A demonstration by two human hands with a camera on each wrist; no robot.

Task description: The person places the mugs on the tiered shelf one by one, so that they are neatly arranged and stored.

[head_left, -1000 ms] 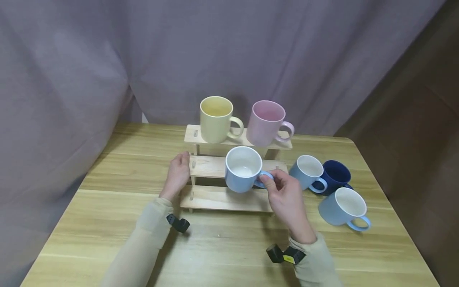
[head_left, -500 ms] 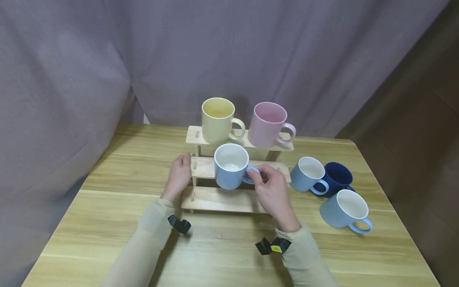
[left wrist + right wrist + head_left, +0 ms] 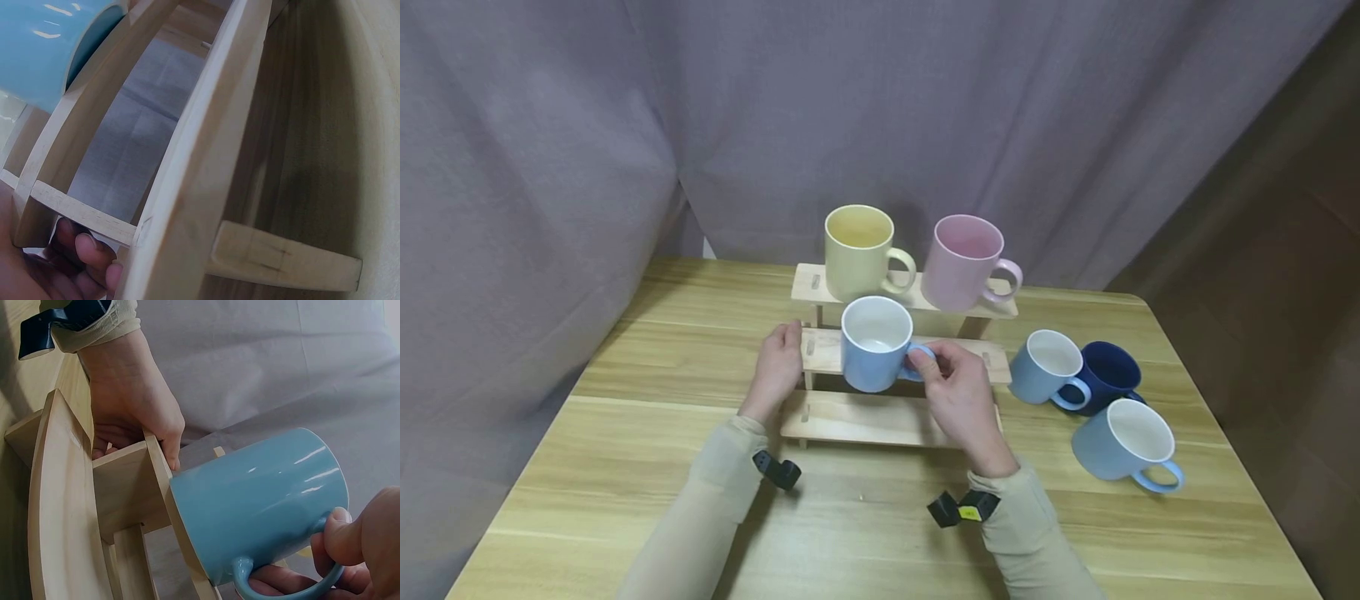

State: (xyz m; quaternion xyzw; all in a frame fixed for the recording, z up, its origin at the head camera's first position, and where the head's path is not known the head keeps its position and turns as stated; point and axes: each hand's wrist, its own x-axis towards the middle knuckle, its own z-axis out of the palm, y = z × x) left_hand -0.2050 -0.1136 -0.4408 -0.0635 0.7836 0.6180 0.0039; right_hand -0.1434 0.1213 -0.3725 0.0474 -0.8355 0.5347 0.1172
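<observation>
In the head view, my right hand (image 3: 961,402) pinches the handle of a light blue mug (image 3: 871,358) with a white inside. The mug stands nearly upright at the left part of the middle tier of a three-tier wooden rack (image 3: 865,418). From the right wrist, the base of the mug (image 3: 256,500) meets the tier's board; whether its full weight rests there I cannot tell. My left hand (image 3: 775,368) grips the left end of that same tier. The left wrist view has its fingers (image 3: 94,251) curled beneath the board.
A yellow mug (image 3: 856,267) and a pink mug (image 3: 958,271) stand on the top tier. Right of the rack on the wooden table (image 3: 587,467) are two light blue mugs (image 3: 1037,375) (image 3: 1112,446) and a dark blue mug (image 3: 1108,371). A grey curtain (image 3: 850,100) hangs behind.
My right hand has carried the light blue mug leftward along the middle tier, only slightly in the last half second. My left hand keeps its hold on the rack.
</observation>
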